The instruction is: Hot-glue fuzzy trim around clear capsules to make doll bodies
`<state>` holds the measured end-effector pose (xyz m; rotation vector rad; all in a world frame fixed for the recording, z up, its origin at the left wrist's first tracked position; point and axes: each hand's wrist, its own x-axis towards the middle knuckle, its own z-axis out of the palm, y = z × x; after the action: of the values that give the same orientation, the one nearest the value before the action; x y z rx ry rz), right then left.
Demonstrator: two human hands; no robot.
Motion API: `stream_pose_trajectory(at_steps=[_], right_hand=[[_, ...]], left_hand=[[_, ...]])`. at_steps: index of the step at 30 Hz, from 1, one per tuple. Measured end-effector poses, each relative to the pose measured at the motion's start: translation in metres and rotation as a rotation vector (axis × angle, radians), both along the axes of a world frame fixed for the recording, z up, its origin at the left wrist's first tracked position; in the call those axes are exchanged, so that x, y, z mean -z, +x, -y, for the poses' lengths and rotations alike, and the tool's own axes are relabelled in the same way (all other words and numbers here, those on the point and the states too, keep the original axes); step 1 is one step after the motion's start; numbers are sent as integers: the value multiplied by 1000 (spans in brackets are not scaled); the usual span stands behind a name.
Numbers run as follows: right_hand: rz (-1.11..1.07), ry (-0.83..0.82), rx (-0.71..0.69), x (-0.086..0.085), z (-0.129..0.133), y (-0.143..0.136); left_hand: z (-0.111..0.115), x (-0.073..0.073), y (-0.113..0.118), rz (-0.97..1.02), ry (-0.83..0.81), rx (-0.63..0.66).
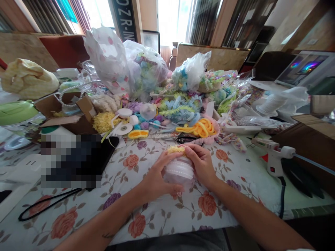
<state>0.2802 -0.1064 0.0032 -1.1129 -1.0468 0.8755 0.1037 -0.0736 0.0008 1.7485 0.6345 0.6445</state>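
Observation:
A rounded white object with lacy bands [179,170] is held between both hands above the flowered tablecloth. Yellow fluffy trim [176,150] lies along its top. My left hand [158,177] wraps round the left side, its thumb across the lower front and its fingers reaching up to the yellow trim. My right hand [201,162] grips the upper right, thumb and fingers pressed at the trim's right end. The far side of the object is hidden.
A glue gun [274,157] stands at the right. Dark-handled pliers [187,138] and orange-yellow yarn [200,128] lie beyond my hands. Several bags and craft pieces fill the back. A phone [108,150] and black cord loop [49,204] are at the left.

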Motion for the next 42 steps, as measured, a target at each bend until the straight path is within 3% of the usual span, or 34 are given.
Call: stream_pose_trajectory(at_steps=[6,13,20,28,34,42], right_hand=[[100,23,-68,-4,1,3],[-28,-34,-47,5,-3,4],[-47,-63,-28,8,-3,3],[109,-39,-113,-8,0,8],[319,-89,-226,-23,0,13],[194,-97,-324,-27,0,14]], left_hand=[[1,-2,1,46,-69,-41],[0,-6,2,112,-151,-13],[1,-1,2,118,-255,-31],[2,-4,1,16,-155,-11],[6,-3,0,-114,125,23],[11,-2,2,-131,266,44]])
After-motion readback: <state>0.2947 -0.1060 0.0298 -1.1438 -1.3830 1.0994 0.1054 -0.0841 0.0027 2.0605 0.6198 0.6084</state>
